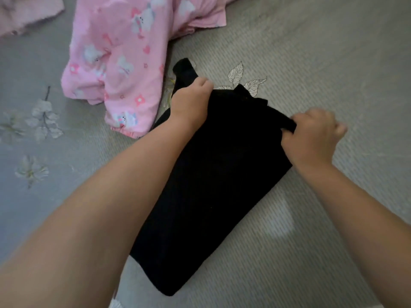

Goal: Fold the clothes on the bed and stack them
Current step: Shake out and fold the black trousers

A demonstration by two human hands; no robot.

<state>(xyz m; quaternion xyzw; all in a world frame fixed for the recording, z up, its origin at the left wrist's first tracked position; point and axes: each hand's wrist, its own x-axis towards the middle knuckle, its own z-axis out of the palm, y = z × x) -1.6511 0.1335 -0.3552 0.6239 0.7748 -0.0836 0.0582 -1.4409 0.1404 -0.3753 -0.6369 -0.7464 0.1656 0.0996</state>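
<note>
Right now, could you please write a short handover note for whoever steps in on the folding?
Left hand: grips the far left corner of the black garment.
Right hand: pinches a fold of the same garment at its far right edge.
Things: the black garment lies partly folded on the grey bed cover. The pink printed garment lies crumpled beyond it, unfolded.
Done: black garment narrowed to a long panel.
Left: finish folding it, fold the pink one, stack them. No stack visible yet.
</note>
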